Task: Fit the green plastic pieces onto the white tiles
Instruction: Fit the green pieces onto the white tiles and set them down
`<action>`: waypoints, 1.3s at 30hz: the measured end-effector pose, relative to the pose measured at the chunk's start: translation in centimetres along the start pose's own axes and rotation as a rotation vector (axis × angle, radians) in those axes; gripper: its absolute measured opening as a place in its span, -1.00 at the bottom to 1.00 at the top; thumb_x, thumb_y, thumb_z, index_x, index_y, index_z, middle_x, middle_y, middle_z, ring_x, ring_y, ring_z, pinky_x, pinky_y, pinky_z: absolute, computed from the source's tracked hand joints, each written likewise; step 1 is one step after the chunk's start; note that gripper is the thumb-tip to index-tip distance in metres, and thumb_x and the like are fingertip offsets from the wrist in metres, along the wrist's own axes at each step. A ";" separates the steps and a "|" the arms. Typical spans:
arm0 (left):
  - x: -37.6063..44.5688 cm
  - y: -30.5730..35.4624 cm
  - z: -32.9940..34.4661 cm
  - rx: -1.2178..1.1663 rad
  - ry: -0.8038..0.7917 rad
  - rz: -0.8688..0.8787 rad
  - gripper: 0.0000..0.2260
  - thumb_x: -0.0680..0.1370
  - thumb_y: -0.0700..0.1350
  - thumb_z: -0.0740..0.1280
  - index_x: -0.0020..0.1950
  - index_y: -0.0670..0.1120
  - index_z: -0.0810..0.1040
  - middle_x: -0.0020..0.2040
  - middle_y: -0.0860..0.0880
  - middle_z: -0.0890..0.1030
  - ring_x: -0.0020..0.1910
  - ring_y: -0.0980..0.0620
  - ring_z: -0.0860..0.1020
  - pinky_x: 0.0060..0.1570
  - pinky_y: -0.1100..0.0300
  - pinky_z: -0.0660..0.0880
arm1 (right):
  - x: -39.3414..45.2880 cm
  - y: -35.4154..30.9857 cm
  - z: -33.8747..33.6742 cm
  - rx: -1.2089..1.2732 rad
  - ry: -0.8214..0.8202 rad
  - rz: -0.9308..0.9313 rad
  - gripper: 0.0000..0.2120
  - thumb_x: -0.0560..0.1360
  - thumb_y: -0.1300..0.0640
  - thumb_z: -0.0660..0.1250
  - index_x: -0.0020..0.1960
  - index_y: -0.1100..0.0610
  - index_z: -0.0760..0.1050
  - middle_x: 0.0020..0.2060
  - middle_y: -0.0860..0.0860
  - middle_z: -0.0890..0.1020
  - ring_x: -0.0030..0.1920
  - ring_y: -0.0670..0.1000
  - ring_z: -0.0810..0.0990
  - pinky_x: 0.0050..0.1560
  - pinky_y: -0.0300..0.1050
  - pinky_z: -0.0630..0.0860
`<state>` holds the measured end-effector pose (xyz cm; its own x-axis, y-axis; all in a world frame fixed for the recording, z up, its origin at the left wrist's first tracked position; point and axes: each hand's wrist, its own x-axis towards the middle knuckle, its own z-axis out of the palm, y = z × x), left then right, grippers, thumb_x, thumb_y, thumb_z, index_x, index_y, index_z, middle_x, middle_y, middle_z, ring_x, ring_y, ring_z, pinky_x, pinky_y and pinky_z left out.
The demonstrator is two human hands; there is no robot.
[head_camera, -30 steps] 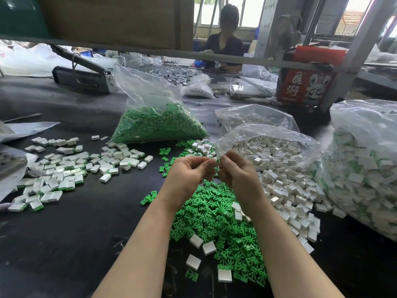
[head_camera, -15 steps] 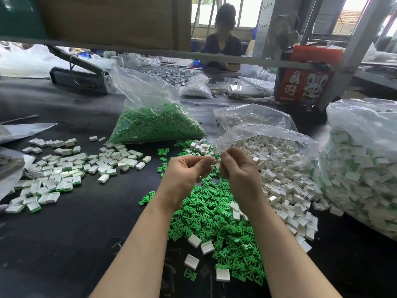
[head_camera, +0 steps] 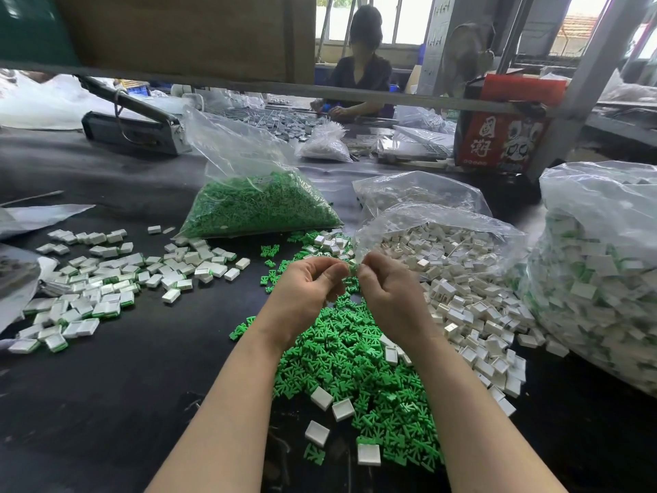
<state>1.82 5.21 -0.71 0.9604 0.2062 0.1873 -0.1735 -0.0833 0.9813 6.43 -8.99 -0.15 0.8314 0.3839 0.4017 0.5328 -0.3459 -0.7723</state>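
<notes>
Dark counter [head_camera: 106, 386]: loose pile of green plastic pieces [head_camera: 355, 368] in front of the person, white square tiles spilling from clear bag [head_camera: 462, 279] to the right, finished tiles [head_camera: 106, 279] scattered left. Left hand [head_camera: 305, 293] and right hand [head_camera: 387, 297] have closed in slightly since a second ago and now meet over the pile. Fingers of both pinch one small tile-and-piece [head_camera: 352, 268] between them; likely mid press-fit. Too hidden to tell its heading or long axis.
</notes>
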 end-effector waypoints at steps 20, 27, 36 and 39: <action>-0.4 -0.5 0.4 -0.062 -0.108 -0.141 -0.77 0.67 -0.13 0.15 -0.16 -0.04 0.47 -0.34 0.12 0.44 -0.31 0.18 0.42 -0.19 0.35 0.47 | -0.3 0.2 0.3 0.267 -0.190 0.141 -0.67 0.66 0.18 0.15 -0.28 0.13 0.35 -0.43 0.00 0.35 -0.40 -0.04 0.27 -0.31 -0.05 0.22; -0.5 -0.3 0.2 -0.051 -0.158 -0.117 -0.82 0.52 0.04 0.19 -0.22 -0.02 0.43 -0.40 0.18 0.41 -0.20 -0.01 0.30 0.02 0.02 0.30 | -0.2 0.1 0.0 0.372 -0.236 0.221 -0.71 0.66 0.19 0.16 -0.24 0.14 0.40 -0.44 -0.05 0.34 -0.47 -0.16 0.29 -0.42 -0.32 0.26; -0.4 -0.7 0.5 -0.058 -0.217 -0.068 -0.68 0.70 -0.16 0.07 -0.23 0.00 0.42 -0.42 0.22 0.43 -0.41 0.28 0.38 -0.30 0.43 0.38 | -0.4 -0.4 0.4 0.420 -0.237 0.247 -0.71 0.66 0.16 0.15 -0.20 0.09 0.50 -0.53 -0.18 0.39 -0.49 -0.21 0.30 -0.44 -0.34 0.27; -0.5 -0.5 0.7 -0.036 -0.226 -0.045 -0.70 0.70 -0.19 0.04 -0.16 -0.04 0.43 -0.44 0.26 0.49 -0.42 0.32 0.45 -0.34 0.50 0.37 | -0.4 -0.7 0.4 0.287 -0.200 0.183 -0.69 0.67 0.13 0.14 -0.22 0.08 0.47 -0.52 -0.19 0.42 -0.45 -0.19 0.33 -0.32 -0.19 0.30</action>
<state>1.56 4.46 -1.31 0.9911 -0.0146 0.1325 -0.1330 -0.0428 0.9902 5.66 -8.49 0.06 0.8464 0.5072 0.1622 0.2888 -0.1815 -0.9400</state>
